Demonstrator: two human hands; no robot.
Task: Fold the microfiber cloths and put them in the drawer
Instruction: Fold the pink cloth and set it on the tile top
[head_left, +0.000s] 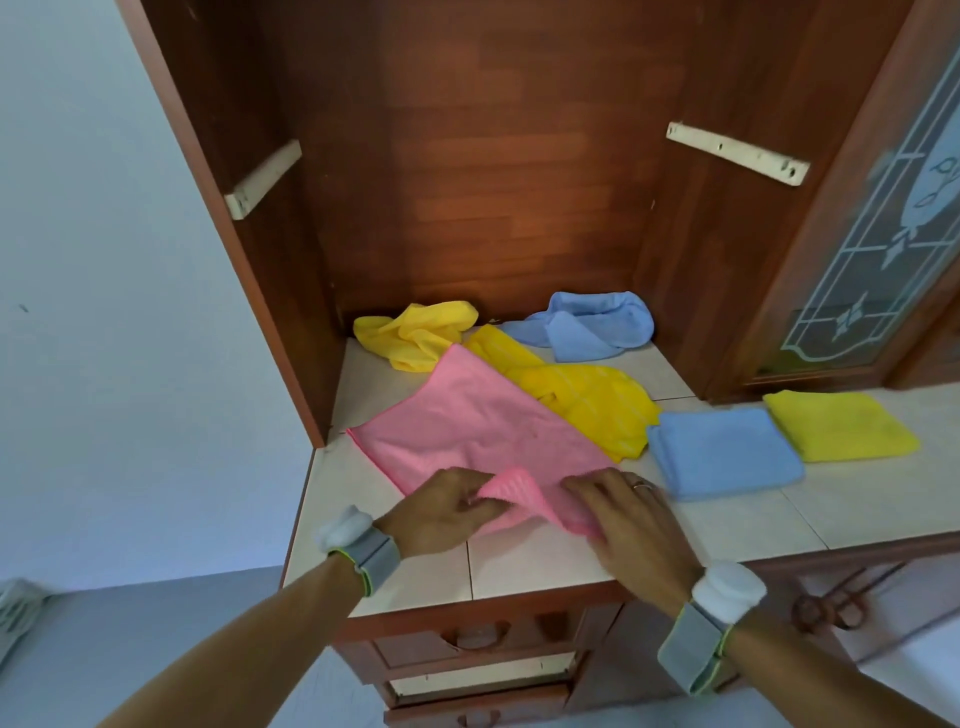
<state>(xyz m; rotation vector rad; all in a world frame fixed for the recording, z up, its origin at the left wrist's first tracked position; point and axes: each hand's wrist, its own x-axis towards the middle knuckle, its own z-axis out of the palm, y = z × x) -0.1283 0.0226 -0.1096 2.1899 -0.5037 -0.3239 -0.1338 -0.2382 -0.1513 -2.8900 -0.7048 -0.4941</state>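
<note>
A pink microfiber cloth (467, 421) lies spread flat on the tiled counter (540, 561). My left hand (441, 512) pinches its near corner, which is lifted and curled over. My right hand (631, 519) grips the near edge of the same cloth just to the right. Behind it lie a crumpled yellow cloth (415, 332), a loose yellow cloth (587, 395) and a rumpled blue cloth (592, 325). To the right sit a folded blue cloth (724, 452) and a folded yellow cloth (836, 426). Below the counter's front edge are wooden drawers (478, 639).
The counter sits inside a brown wooden cabinet with a back panel (498, 156) and side walls. A glass-panelled door (883, 249) stands at the right. A pale wall is at the left, and a grey floor lies below.
</note>
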